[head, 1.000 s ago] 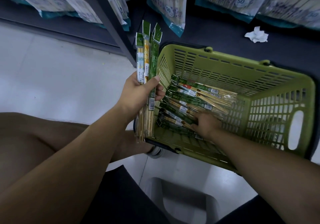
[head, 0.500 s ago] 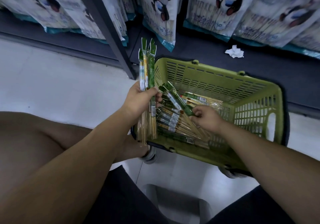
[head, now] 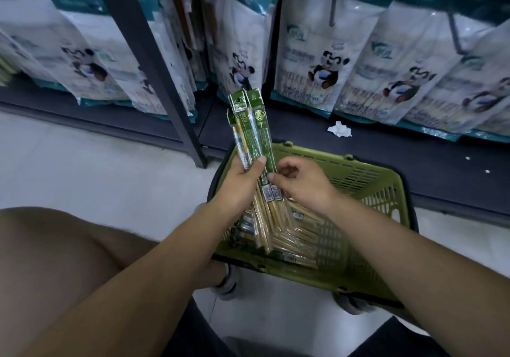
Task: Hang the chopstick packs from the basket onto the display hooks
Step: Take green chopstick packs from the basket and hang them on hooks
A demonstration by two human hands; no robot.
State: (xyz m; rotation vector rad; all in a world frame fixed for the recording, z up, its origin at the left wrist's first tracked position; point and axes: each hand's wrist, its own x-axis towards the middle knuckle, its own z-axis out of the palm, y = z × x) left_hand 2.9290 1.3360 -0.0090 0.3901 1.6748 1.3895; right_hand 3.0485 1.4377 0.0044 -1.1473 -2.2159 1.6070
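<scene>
1. Panda-printed bags (head: 325,61) hang along the dark shelf (head: 386,161).
2. The green basket (head: 367,191) sits on the floor before it, more packs (head: 298,235) lying inside.
3. The left hand (head: 242,183) grips a bundle of chopstick packs (head: 254,127), upright above the basket.
4. The right hand (head: 300,183) pinches the bundle's rightmost pack.
5. A crumpled tissue (head: 339,130) lies on the shelf.

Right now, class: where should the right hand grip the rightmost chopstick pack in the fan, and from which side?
Probably pinch the chopstick pack mid-length from its free right edge. The left hand clamps the left side, and the right hand already touches there, leaving the green header top clear.
</scene>
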